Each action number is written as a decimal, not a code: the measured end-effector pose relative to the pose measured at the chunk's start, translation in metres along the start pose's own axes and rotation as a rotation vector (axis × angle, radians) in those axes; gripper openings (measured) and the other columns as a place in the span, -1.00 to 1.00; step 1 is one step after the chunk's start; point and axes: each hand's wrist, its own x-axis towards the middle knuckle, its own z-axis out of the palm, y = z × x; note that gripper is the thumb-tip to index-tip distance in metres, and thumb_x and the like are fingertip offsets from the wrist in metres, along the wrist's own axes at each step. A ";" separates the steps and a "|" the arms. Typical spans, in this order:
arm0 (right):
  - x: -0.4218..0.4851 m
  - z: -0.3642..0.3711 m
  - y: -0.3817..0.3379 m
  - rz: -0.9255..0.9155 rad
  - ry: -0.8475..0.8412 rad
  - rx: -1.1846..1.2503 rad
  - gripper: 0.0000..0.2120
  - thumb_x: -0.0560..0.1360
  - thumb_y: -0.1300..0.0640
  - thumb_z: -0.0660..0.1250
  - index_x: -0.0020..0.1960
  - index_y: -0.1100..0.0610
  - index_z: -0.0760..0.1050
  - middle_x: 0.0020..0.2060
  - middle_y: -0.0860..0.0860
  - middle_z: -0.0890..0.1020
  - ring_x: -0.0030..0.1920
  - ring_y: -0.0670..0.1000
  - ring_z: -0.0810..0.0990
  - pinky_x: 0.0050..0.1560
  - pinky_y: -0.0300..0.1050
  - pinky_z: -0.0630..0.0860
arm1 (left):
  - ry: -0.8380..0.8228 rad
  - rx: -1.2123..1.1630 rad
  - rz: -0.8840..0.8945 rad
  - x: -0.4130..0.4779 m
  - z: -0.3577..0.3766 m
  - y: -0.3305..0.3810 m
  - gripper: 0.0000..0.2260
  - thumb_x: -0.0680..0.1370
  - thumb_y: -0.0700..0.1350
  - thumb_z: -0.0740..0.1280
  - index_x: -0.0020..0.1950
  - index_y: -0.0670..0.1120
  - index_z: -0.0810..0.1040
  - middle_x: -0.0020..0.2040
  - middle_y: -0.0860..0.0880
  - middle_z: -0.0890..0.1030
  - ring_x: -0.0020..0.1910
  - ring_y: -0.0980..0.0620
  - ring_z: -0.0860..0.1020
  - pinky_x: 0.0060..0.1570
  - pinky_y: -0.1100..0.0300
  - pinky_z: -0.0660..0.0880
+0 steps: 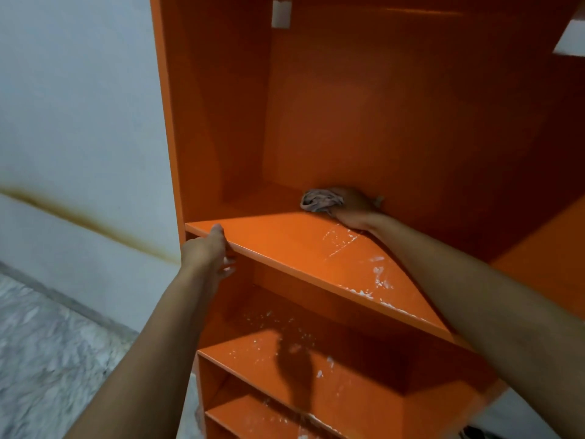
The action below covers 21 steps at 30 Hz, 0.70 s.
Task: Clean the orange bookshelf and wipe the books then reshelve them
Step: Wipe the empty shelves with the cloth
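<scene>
A stained white wall stands left of the orange bookshelf. The left hand pinches the shelf by its front edge, thumb on top, fingers curled beneath. White smears lie between the hands. Deep inside, the right hand rests on a crumpled cloth that bunches out left of it. Its fingers are in shadow, and I cannot tell whether they are curled or flat.

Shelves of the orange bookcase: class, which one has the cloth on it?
The uppermost visible shelf, where the right hand holds the cloth near the back; the lower shelves carry neither cloth nor hand.
</scene>
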 end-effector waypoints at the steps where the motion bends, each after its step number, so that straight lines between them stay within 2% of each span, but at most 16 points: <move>1: -0.009 0.003 -0.008 -0.031 -0.043 0.060 -0.78 0.54 -0.08 0.34 0.18 -0.17 0.57 0.13 -0.11 0.65 0.11 -0.16 0.58 0.28 -0.02 0.43 | 0.000 -0.001 -0.003 0.000 0.000 0.000 -0.59 0.65 0.04 0.22 0.41 -0.16 0.32 0.29 -0.18 0.52 0.15 -0.19 0.59 0.05 -0.10 0.59; 2: -0.018 0.007 -0.016 -0.088 -0.085 0.099 -0.79 0.54 0.04 0.39 0.17 -0.09 0.59 0.07 -0.09 0.67 0.02 -0.21 0.60 0.11 -0.17 0.50 | 0.001 0.002 0.001 -0.001 0.000 0.000 -0.59 0.65 0.04 0.22 0.41 -0.16 0.32 0.30 -0.18 0.52 0.15 -0.19 0.59 0.05 -0.10 0.59; 3: -0.030 0.011 -0.028 -0.140 -0.116 0.116 -0.76 0.52 0.14 0.43 0.17 -0.03 0.60 0.04 -0.09 0.68 -0.03 -0.22 0.61 0.01 -0.21 0.51 | 0.006 0.008 0.001 -0.002 0.000 0.001 -0.59 0.65 0.04 0.22 0.41 -0.15 0.31 0.30 -0.18 0.52 0.16 -0.20 0.59 0.05 -0.10 0.59; 5: -0.058 0.021 -0.057 -0.246 -0.145 0.115 -0.71 0.48 0.24 0.45 0.18 0.07 0.60 0.03 -0.09 0.67 -0.02 -0.21 0.61 0.01 -0.24 0.51 | 0.003 0.022 0.000 -0.004 0.000 0.001 -0.59 0.65 0.05 0.21 0.39 -0.17 0.32 0.28 -0.19 0.53 0.13 -0.20 0.59 0.05 -0.09 0.59; 9: -0.123 0.037 -0.110 -0.494 -0.298 0.128 -0.65 0.47 0.40 0.38 0.22 0.16 0.59 0.11 -0.01 0.65 0.09 -0.14 0.60 0.06 -0.18 0.52 | -0.033 0.114 -0.023 -0.002 -0.009 0.008 -0.56 0.62 0.11 0.24 0.23 -0.26 0.47 0.09 -0.22 0.60 -0.08 -0.18 0.58 -0.21 0.02 0.50; 11: -0.146 0.035 -0.127 -0.551 -0.346 0.173 -0.60 0.45 0.47 0.34 0.23 0.20 0.57 0.14 -0.02 0.63 0.14 -0.18 0.57 0.11 -0.24 0.50 | -0.069 0.154 -0.015 0.000 -0.013 0.010 -0.58 0.61 0.09 0.25 0.19 -0.27 0.49 0.02 -0.24 0.61 -0.19 -0.15 0.57 -0.32 0.07 0.46; 13: -0.151 0.017 -0.137 -0.508 -0.295 0.254 -0.59 0.44 0.49 0.33 0.21 0.17 0.58 0.09 -0.07 0.63 0.09 -0.21 0.58 0.07 -0.26 0.51 | -0.147 0.157 -0.004 0.002 -0.016 0.009 -0.60 0.63 0.05 0.24 0.22 -0.28 0.49 0.02 -0.31 0.58 -0.29 -0.11 0.51 -0.38 0.09 0.42; 14: -0.146 0.004 -0.137 -0.469 -0.238 0.287 -0.57 0.42 0.48 0.34 0.20 0.14 0.58 0.05 -0.07 0.65 0.04 -0.19 0.61 0.01 -0.23 0.55 | -0.186 0.140 -0.001 0.003 -0.016 0.008 -0.60 0.63 0.04 0.25 0.26 -0.28 0.47 0.11 -0.33 0.58 -0.28 -0.11 0.52 -0.36 0.08 0.44; 16: -0.129 -0.028 -0.128 -0.357 -0.114 0.305 -0.55 0.39 0.45 0.31 0.18 0.08 0.58 0.00 -0.04 0.69 -0.06 -0.14 0.66 -0.08 -0.15 0.61 | -0.206 0.120 -0.028 0.002 -0.015 0.006 -0.59 0.62 0.07 0.26 0.34 -0.18 0.41 0.25 -0.24 0.55 -0.14 -0.12 0.57 -0.29 0.03 0.54; 17: -0.118 -0.044 -0.120 -0.290 -0.054 0.290 -0.56 0.38 0.43 0.29 0.17 0.08 0.58 -0.04 -0.04 0.69 -0.12 -0.19 0.66 -0.14 -0.21 0.60 | -0.199 0.112 -0.041 0.000 -0.015 0.006 -0.58 0.62 0.07 0.26 0.37 -0.15 0.38 0.27 -0.19 0.53 -0.08 -0.13 0.59 -0.27 0.01 0.57; 19: -0.092 -0.071 -0.092 -0.124 0.068 0.175 -0.64 0.44 0.38 0.31 0.16 0.12 0.61 -0.13 -0.10 0.68 -0.28 -0.33 0.59 -0.25 -0.40 0.49 | -0.207 0.106 -0.051 0.001 -0.013 0.006 -0.58 0.62 0.07 0.26 0.38 -0.14 0.36 0.28 -0.15 0.52 -0.08 -0.10 0.59 -0.29 0.02 0.57; 21: -0.066 -0.083 -0.050 0.109 0.151 0.052 -0.76 0.50 0.21 0.39 0.13 0.02 0.64 -0.23 -0.09 0.67 -0.39 -0.25 0.57 -0.37 -0.33 0.47 | -0.210 0.111 -0.051 0.002 -0.012 0.006 -0.60 0.62 0.05 0.26 0.36 -0.15 0.38 0.28 -0.15 0.52 -0.12 -0.08 0.58 -0.32 0.04 0.55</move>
